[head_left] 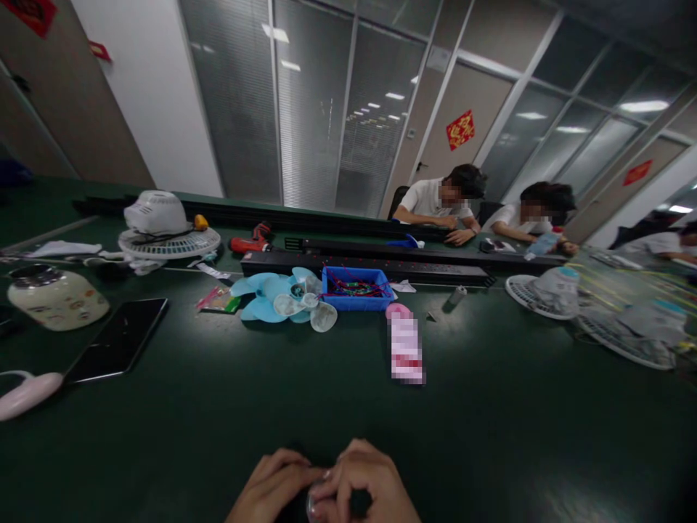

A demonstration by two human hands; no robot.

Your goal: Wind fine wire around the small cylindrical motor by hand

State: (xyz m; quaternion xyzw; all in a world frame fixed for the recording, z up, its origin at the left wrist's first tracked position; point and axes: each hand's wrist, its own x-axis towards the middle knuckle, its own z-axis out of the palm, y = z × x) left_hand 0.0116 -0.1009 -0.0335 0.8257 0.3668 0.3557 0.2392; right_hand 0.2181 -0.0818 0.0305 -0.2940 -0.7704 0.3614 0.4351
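Observation:
At the bottom of the head view, my left hand point(275, 485) and my right hand point(367, 483) meet close above the dark green table point(462, 436). My right hand is closed, thumb and fingers pinched together. A small shiny, see-through rounded edge point(311, 503) shows between the hands; the rest is hidden by my fingers, so its kind cannot be made out. The fingers of my left hand are bent and pressed together, their tips against that spot. Farther forward lies a pink, blurred-out flat item point(406, 349), apart from both hands.
Beyond lie light-blue fan blades point(266, 298), a blue bin point(356, 299) of wires, a red power drill point(251, 238) and black rails point(370, 267). A phone point(123, 340) and cream jar point(57, 298) stand left. Fan parts point(547, 290) sit right; co-workers point(435, 203) sit opposite.

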